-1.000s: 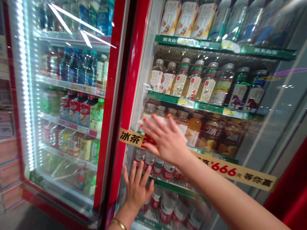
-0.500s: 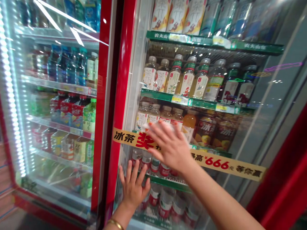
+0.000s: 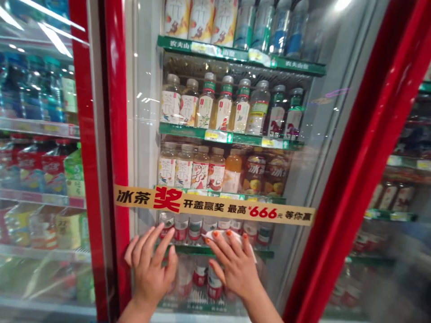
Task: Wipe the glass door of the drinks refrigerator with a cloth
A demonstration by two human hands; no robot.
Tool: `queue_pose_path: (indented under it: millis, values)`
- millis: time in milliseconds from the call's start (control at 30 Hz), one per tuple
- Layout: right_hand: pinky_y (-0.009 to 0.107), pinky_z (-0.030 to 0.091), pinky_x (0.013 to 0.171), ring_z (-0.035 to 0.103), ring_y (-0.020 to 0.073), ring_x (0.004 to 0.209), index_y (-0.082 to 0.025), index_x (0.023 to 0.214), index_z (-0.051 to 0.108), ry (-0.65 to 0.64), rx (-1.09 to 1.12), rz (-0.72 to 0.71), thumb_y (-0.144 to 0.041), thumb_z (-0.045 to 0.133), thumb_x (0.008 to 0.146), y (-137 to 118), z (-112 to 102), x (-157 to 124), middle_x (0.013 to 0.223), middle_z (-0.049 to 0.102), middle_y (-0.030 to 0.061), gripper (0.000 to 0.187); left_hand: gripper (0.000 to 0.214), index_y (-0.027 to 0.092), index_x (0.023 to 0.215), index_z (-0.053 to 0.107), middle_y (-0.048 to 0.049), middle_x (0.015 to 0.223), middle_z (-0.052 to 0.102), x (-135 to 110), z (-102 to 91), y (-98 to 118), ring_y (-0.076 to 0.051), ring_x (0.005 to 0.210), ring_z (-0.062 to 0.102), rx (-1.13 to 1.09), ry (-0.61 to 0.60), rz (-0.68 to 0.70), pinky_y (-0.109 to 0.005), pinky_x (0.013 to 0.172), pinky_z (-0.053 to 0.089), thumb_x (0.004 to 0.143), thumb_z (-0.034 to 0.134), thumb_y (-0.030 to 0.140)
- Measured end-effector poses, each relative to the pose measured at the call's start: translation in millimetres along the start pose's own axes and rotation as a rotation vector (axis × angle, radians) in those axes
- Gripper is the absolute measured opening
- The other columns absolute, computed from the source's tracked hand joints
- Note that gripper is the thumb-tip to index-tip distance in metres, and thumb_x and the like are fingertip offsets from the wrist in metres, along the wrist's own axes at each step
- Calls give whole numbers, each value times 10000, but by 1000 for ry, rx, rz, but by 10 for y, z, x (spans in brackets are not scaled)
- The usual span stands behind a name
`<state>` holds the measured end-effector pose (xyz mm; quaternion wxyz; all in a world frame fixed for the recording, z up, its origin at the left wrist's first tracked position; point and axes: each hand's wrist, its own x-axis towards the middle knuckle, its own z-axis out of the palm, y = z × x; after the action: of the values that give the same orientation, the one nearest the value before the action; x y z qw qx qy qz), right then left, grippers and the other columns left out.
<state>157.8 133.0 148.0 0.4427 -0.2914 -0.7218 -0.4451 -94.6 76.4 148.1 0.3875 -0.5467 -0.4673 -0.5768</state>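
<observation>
My right hand [image 3: 234, 264] lies flat over a white tissue [image 3: 252, 252], pressing it to the glass door [image 3: 143, 130] below the yellow banner. The tissue's edges show past my orange-painted fingertips; most of it is hidden under the palm. To the left, my left hand [image 3: 151, 264] has its fingers spread at the glass near the door's red frame, with nothing in it. Across the door runs the yellow banner [image 3: 215, 207] with black and red lettering. Behind the glass, several drink bottles [image 3: 224, 103] stand in rows on green-edged shelves [image 3: 188, 129].
A second lit drinks fridge [image 3: 40, 125] stands at the left, past a red door frame [image 3: 84, 134]. On the right, a slanting red frame [image 3: 350, 166] borders another shelf section with bottles [image 3: 404, 197]. Ceiling lights reflect in the glass.
My right hand has moved down with the tissue, from over the banner to below it. My left hand is nearer the door's left edge in view. The view has shifted right.
</observation>
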Motion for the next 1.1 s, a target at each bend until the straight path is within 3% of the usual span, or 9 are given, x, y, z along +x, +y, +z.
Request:
queue_pose_path:
  millis: [133,233,333,467,600,733,833,967,1100]
  values:
    - [802,176,1319,141,387,1726,-286,1771,202,84,-90,519,-348,415,1091,729,-105,-283,1828,285,131,715,816,448,1656,433,5,1803,352,439,72,110,-285,1701,282,37,-26,80,-588,1417,123,939,774,257]
    - [920,238,1200,107,463,1717,-246,1783,85,181,-86,961,-379,275,1117,689,-22,-268,1843,158,218,706,815,400,1710,333,0,1858,166,588,280,307,-297,1750,68,5,-91,116,-621,1412,-34,990,708,331]
    - [895,269,1211,68,464,1720,-175,1780,88,119,-109,785,-383,336,1096,-66,176,-285,1822,216,243,757,790,368,1728,287,-2,1861,125,554,456,475,-264,1753,0,17,-105,130,-613,1391,-136,1025,647,369]
    - [656,522,1178,365,329,1660,-508,1708,315,17,-51,463,-473,437,1059,-754,263,-661,1665,573,-39,661,811,354,1727,294,-5,1858,146,469,512,495,-247,1752,15,46,-97,147,-583,1399,-128,1009,671,371]
    - [917,282,1192,113,452,1718,-321,1782,86,82,-127,802,-404,278,1103,-241,166,-1105,1815,298,175,710,814,355,1733,274,0,1860,126,464,501,460,-249,1752,7,55,-102,155,-599,1402,-113,1013,654,378]
    - [962,180,1182,13,494,1713,-180,1782,36,155,-151,1080,-402,131,1110,-45,282,-997,1837,105,261,714,800,378,1731,272,20,1856,132,473,516,485,-239,1752,18,66,-96,131,-597,1406,-103,1018,635,390]
    - [893,274,1229,136,465,1708,-164,1777,155,67,-77,873,-439,257,1108,-597,412,-796,1807,269,227,731,794,372,1730,282,14,1853,147,473,512,493,-240,1752,31,64,-90,133,-595,1410,-94,1017,632,389]
    - [691,367,1328,238,313,1701,-344,1718,392,-6,14,404,-474,500,1048,-1024,403,-900,1675,552,8,691,807,350,1726,304,1,1853,159,463,494,465,-247,1752,40,63,-86,160,-593,1414,-89,1002,660,366]
    - [846,152,1313,59,384,1717,-233,1772,197,92,-28,727,-311,414,1076,-393,233,-1119,1824,215,149,734,824,335,1721,324,-26,1848,180,447,500,453,-273,1752,49,57,-97,160,-612,1411,-90,981,687,358]
